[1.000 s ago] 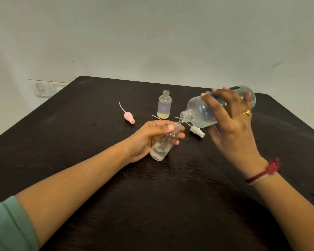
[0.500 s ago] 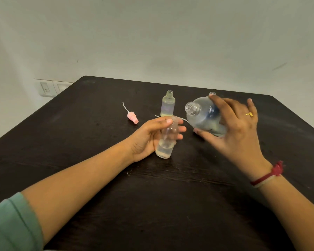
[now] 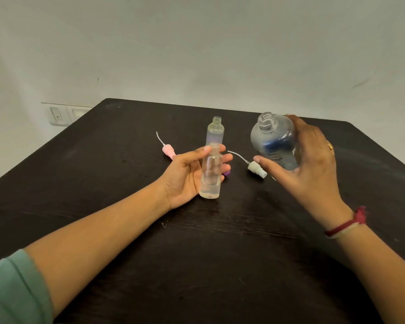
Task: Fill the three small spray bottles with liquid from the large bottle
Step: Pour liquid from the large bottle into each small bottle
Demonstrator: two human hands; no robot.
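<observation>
Left hand [image 3: 187, 175]: wrapped around a small spray bottle [image 3: 210, 177], thumb across its front and fingertips showing past its right side; the bottle is upright, uncapped, with clear liquid in its lower part, its base on or just above the tabletop, which of the two cannot be told.
Right hand [image 3: 310, 164]: grasping the large bottle [image 3: 272, 141] from its right side, thumb under its lower end; the bottle is open-necked, nearly upright, tilted slightly left, held clear of the tabletop.
Second small bottle [image 3: 215, 134]: stands upright and uncapped directly behind the held one, toward the far edge, partly hidden by it and by the left thumb.
White spray head [image 3: 256, 169]: lies on its side between the two hands, its thin tube running back to the left.
Pink spray head [image 3: 168, 152]: lies just beyond the left hand, tube pointing to the far left corner.
Purple piece [image 3: 227, 173]: only a sliver shows behind the left fingertips.
Tabletop [image 3: 197, 265]: dark wood grain, bare along the near edge.
Wrist: red and pale bands [image 3: 346, 226] on the right; green sleeve [image 3: 14, 291] on the left arm.
Room: plain pale wall [image 3: 197, 47]; white switch plate [image 3: 63, 114] past the far left corner.
</observation>
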